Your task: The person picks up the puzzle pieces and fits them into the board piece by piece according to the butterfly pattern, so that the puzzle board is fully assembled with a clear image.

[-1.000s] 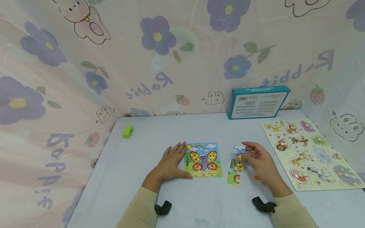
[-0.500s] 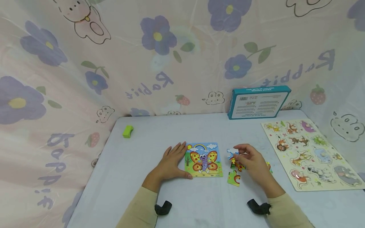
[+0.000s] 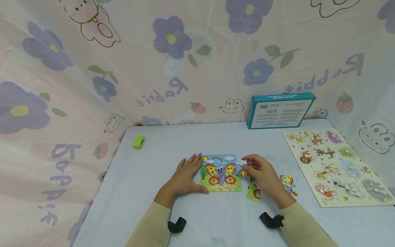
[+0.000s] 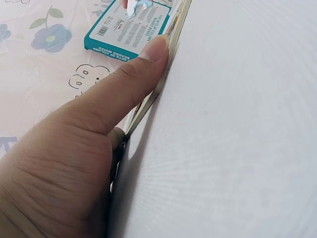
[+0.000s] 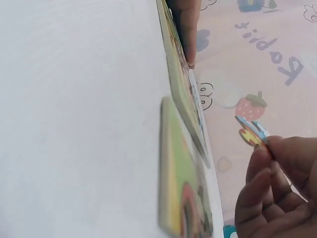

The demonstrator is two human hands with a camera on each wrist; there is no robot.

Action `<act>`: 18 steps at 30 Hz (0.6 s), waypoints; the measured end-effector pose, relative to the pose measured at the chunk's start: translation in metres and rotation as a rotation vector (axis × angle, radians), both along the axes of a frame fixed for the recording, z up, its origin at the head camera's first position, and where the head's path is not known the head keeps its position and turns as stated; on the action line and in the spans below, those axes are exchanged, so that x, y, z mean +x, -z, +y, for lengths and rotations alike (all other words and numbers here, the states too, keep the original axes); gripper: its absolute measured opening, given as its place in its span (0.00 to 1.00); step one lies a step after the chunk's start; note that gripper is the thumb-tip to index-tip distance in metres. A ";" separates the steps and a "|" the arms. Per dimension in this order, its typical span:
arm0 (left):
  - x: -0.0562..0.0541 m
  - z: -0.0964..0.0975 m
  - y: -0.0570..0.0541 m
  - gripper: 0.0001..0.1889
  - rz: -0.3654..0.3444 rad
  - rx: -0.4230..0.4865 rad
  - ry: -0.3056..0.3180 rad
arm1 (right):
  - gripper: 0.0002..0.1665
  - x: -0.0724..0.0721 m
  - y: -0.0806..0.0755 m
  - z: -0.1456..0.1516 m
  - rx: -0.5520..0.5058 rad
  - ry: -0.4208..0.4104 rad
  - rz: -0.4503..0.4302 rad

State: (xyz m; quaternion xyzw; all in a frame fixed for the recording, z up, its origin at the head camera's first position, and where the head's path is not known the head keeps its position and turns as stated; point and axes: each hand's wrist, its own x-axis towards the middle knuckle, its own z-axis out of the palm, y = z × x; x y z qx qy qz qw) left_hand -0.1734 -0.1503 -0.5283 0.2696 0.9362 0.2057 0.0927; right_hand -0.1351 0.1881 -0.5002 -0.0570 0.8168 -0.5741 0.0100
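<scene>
A butterfly puzzle board (image 3: 220,175) lies flat on the table in the middle of the head view. My left hand (image 3: 182,178) rests along its left side with fingers spread straight; in the left wrist view the thumb (image 4: 124,89) touches the board's edge. Between thumb and fingers, my right hand (image 3: 262,176) pinches a blue-sky jigsaw piece (image 3: 241,166), held up off the table in the right wrist view, by the board's upper right edge. A green jigsaw piece (image 3: 253,193) lies under that hand, another partly hidden behind it. More loose pieces (image 3: 288,185) lie right of the wrist.
A teal box (image 3: 280,111) stands at the back of the table. An animal peg board (image 3: 336,168) lies at the right. On the far left sits a green block (image 3: 138,142). Printed curtain cloth (image 3: 185,68) hangs behind and beside the table.
My right hand has carried the jigsaw piece leftward, from over the loose pieces to the board's right edge. Loose pieces at the right have come into view. My left hand has stayed put.
</scene>
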 end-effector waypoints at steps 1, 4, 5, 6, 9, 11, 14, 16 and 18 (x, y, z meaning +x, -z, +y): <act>0.000 0.000 0.000 0.72 0.001 0.001 0.001 | 0.17 -0.002 0.001 -0.002 -0.006 -0.001 -0.007; 0.000 -0.001 0.001 0.72 0.001 0.005 0.002 | 0.18 -0.009 0.003 -0.008 -0.020 0.002 -0.030; 0.000 -0.001 0.001 0.72 0.001 0.005 0.003 | 0.18 -0.011 0.003 -0.011 -0.020 0.003 -0.041; 0.000 -0.001 0.001 0.72 0.001 0.007 0.003 | 0.19 -0.013 0.003 -0.013 -0.021 0.002 -0.047; 0.000 -0.001 0.001 0.72 0.001 0.010 0.004 | 0.19 -0.019 0.003 -0.020 -0.008 -0.001 -0.072; 0.000 -0.001 0.000 0.72 -0.003 0.015 0.007 | 0.19 -0.023 0.003 -0.024 0.010 -0.003 -0.087; 0.000 -0.001 0.000 0.72 -0.003 0.017 0.010 | 0.20 -0.029 0.003 -0.029 0.033 -0.002 -0.114; 0.000 -0.001 0.000 0.72 -0.005 0.018 0.011 | 0.21 -0.032 0.003 -0.031 0.045 -0.004 -0.130; 0.000 -0.002 0.000 0.72 -0.004 0.013 0.011 | 0.22 -0.034 0.004 -0.033 0.054 -0.005 -0.143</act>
